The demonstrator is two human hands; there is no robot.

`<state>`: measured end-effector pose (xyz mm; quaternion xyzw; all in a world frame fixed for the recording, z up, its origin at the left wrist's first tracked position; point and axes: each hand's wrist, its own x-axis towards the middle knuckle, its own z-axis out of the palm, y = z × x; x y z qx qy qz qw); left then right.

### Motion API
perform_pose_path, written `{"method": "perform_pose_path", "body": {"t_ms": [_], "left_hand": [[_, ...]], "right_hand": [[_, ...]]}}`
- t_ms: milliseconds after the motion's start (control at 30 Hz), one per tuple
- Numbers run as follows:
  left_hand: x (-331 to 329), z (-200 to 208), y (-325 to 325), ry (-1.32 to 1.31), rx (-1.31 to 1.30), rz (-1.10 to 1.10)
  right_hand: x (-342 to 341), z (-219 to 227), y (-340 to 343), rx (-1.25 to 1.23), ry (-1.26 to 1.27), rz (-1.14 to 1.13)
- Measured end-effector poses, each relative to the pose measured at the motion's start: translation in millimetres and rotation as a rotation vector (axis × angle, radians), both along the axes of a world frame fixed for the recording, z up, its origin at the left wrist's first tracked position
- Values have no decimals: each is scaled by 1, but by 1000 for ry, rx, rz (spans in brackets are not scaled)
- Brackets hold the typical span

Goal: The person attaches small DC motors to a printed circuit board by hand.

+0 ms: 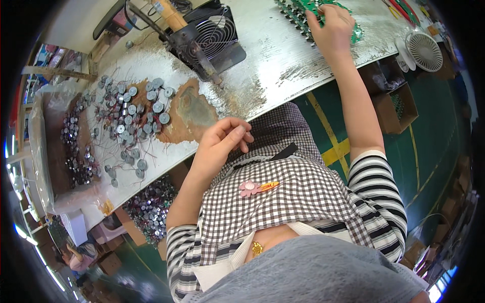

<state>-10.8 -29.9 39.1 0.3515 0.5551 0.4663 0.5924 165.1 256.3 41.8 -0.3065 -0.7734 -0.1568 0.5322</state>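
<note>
Green boards [298, 17] lie under the right hand [334, 30] — whether pinched, I cannot tell — with the loosely curled, empty left hand [218, 142] well apart, by the desk's [273, 65] front edge.

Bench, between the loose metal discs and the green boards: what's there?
Head view: a black-framed fan, overlapped by a wooden-handled tool; then worn white benchtop up to the green boards at the right hand.

Checked apron [298, 192], striped sleeves [378, 189], gold pendant [257, 248]
</note>
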Motion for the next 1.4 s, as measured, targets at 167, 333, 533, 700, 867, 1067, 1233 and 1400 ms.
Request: {"method": "perform_pose_path", "body": {"t_ms": [167, 333, 533, 700, 867, 1067, 1233, 1400], "left_hand": [[3, -14, 9, -332, -53, 14], [15, -16, 33, -385, -38, 49], [0, -22, 9, -314, -70, 58], [-19, -38, -13, -264, -33, 15], [-27, -19, -36, 594, 361, 349], [-83, 8, -71, 1367, 464, 707], [-109, 3, -78, 1535, 343, 561], [-133, -9, -71, 1684, 304, 150]], "right_hand": [[-5, -22, -84, -52, 28, 319], [-9, -41, -169, -362, 6, 664], [-14, -36, -184, -785, 27, 1008], [-23, -53, -189, -1283, 147, 1294], [-27, -63, -189, -1497, 327, 1391], [-27, -61, -181, -1288, 336, 1207], [-38, -56, -177, -1118, 248, 1123], [-39, -58, -173, -1101, 278, 1078]]}}
